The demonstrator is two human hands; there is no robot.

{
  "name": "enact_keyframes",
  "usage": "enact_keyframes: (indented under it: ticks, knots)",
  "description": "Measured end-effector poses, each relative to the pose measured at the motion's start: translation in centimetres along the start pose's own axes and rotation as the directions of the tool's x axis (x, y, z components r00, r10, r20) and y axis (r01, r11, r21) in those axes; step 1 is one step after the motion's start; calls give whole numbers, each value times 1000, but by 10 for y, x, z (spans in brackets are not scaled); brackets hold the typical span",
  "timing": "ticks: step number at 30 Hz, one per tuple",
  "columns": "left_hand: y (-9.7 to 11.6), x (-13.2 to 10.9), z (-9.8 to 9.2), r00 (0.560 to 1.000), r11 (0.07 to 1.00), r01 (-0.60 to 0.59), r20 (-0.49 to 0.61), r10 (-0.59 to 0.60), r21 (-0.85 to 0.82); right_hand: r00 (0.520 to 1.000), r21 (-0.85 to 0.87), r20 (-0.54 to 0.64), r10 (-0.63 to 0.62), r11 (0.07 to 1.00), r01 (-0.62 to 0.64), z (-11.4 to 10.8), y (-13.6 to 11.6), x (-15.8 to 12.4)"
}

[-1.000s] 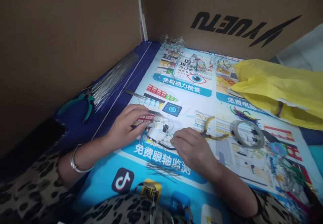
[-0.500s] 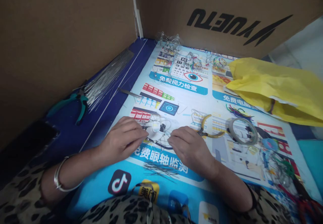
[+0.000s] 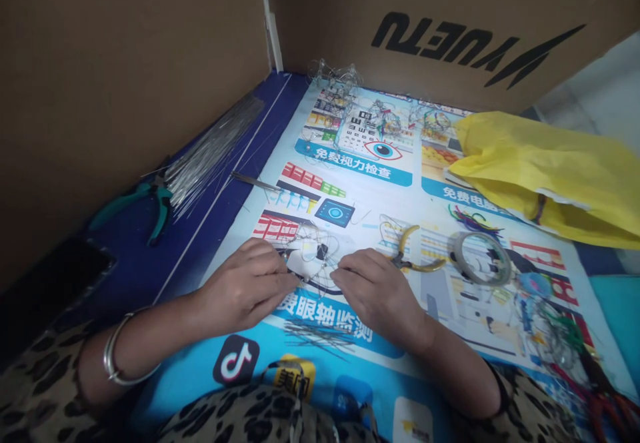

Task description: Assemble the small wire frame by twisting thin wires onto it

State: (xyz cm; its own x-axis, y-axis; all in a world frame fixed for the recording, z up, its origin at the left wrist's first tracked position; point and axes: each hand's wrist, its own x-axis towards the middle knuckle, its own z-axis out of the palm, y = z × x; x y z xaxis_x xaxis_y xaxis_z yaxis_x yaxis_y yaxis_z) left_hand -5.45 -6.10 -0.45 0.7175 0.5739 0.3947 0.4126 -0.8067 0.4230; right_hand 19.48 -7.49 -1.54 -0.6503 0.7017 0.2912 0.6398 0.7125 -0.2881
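A ring-like piece of thin bent wire with small beads spans the gap between my hands over the printed sheet. My left hand, a silver bangle at its wrist, pinches the wire's left side with thumb and fingers together. On the other side my right hand pinches the right edge of the same wire. The exact points of grip are hidden behind the fingers. Below the hands lies a small bunch of short wire lengths. Pliers with yellow handles rest just right of my right hand.
Teal-handled pliers and a bundle of straight wires lie at left. Tape roll, yellow bag and tangled wire with scissors are at right. Wire shapes lie farther back. Cardboard walls stand behind.
My left hand has moved slightly right and down along the wire piece, its fingers closer together. My right hand has barely moved.
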Motion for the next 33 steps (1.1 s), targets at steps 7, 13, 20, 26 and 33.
enact_keyframes:
  ticks: [7,13,20,26,33]
  knots:
    - [1,2,-2,999,1000,-6,36,6,10,1000,9,-2,-1,1000,1,-1,0,0]
    - [-1,1,-2,999,1000,-13,44,13,-7,1000,20,-2,-2,1000,2,0,1,-1]
    - [-1,1,-6,999,1000,12,47,-11,-14,1000,35,-13,-4,999,5,0,1,-1]
    - [3,-1,-9,996,1000,-8,83,9,-12,1000,33,-19,-5,999,6,0,2,-1]
    - [1,-4,-7,988,998,-46,152,38,46,1000,46,-21,2,999,-1,-1,1,1]
